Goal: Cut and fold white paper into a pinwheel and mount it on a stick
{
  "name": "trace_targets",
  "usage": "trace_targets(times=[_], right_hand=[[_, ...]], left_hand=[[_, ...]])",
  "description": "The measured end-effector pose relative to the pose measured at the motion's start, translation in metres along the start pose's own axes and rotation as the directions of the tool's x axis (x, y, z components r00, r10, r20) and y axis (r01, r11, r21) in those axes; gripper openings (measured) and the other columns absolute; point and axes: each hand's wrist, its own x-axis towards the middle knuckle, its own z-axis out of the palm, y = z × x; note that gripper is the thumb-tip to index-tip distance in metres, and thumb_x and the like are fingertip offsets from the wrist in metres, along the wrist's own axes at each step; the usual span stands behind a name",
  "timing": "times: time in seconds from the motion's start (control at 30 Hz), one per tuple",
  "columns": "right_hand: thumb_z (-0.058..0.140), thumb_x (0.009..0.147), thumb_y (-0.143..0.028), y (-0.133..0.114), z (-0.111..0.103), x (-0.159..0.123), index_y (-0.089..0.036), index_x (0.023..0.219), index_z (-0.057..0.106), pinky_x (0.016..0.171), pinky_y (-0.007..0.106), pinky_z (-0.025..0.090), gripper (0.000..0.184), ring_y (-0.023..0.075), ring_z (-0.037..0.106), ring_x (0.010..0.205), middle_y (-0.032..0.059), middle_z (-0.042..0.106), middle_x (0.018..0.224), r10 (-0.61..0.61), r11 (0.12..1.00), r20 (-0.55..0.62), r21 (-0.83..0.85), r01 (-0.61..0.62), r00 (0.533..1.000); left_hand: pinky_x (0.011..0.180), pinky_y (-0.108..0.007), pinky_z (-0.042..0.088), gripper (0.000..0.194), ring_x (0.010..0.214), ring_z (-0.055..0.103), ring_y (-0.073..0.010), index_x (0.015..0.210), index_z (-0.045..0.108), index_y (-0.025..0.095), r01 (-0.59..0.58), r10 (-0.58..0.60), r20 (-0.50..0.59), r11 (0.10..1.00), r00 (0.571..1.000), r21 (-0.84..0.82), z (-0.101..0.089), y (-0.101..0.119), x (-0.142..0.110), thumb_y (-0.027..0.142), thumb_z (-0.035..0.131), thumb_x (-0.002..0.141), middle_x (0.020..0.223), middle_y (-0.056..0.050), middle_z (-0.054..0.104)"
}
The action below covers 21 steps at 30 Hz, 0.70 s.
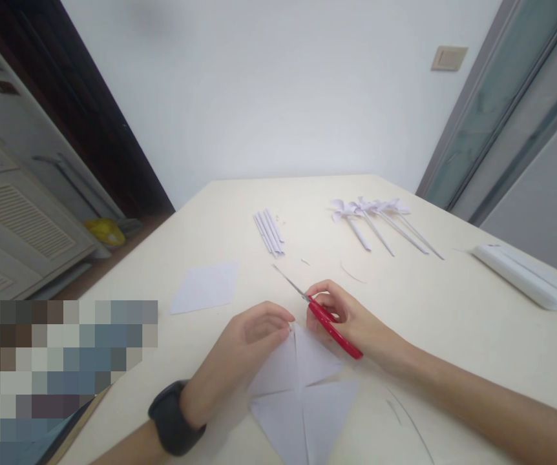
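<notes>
My right hand is closed round red-handled scissors, whose blades point up and to the left over the table. My left hand, with a black watch on the wrist, curls its fingers down onto the upper tip of a white paper square cut into triangular flaps along its diagonals. Both hands meet near that tip, close to the front of the cream table.
A second creased paper square lies left of the hands. Several rolled paper sticks lie farther back, and several finished paper pinwheels at the back right. A flat white box sits at the right edge. Thin paper slivers lie scattered.
</notes>
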Motion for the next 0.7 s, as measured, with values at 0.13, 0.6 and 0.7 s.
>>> trace_targets(times=[0.13,0.6,0.7], right_hand=[[0.057,0.078,-0.02,-0.006,-0.005,0.0,-0.024,0.1,0.043,0.053,0.022,0.038,0.026,0.0107,0.051,0.061,-0.002,0.057,0.074,0.016,1.0,-0.001,-0.011,-0.016,1.0],[0.06,0.076,-0.027,-0.01,-0.03,0.008,-0.025,0.098,0.045,0.056,0.023,0.044,0.026,0.0171,0.061,0.081,0.0035,0.066,0.092,0.031,0.965,-0.147,-0.255,-0.068,0.989],[0.058,0.077,-0.024,-0.007,-0.031,0.009,-0.025,0.098,0.045,0.055,0.023,0.044,0.025,0.0173,0.062,0.08,0.0031,0.065,0.093,0.0,0.962,-0.149,-0.269,-0.041,0.989]], left_hand=[[0.073,-0.024,0.043,0.014,0.082,0.057,-0.016,0.09,0.057,0.02,0.012,-0.012,-0.016,1.0,1.0,0.006,-0.002,0.003,0.0,0.025,0.057,0.078,0.085,-0.003,0.061],[0.077,-0.024,0.04,0.016,0.087,0.053,-0.0167,0.09,0.057,0.022,0.052,-0.052,-0.132,0.999,0.99,-0.005,-0.004,0.017,-0.003,0.025,0.06,0.076,0.085,0.0,0.056],[0.075,-0.022,0.04,0.016,0.09,0.052,-0.0166,0.091,0.057,0.023,0.027,-0.043,-0.156,0.995,0.987,-0.1,-0.003,0.019,-0.005,0.025,0.061,0.076,0.092,-0.001,0.057]])
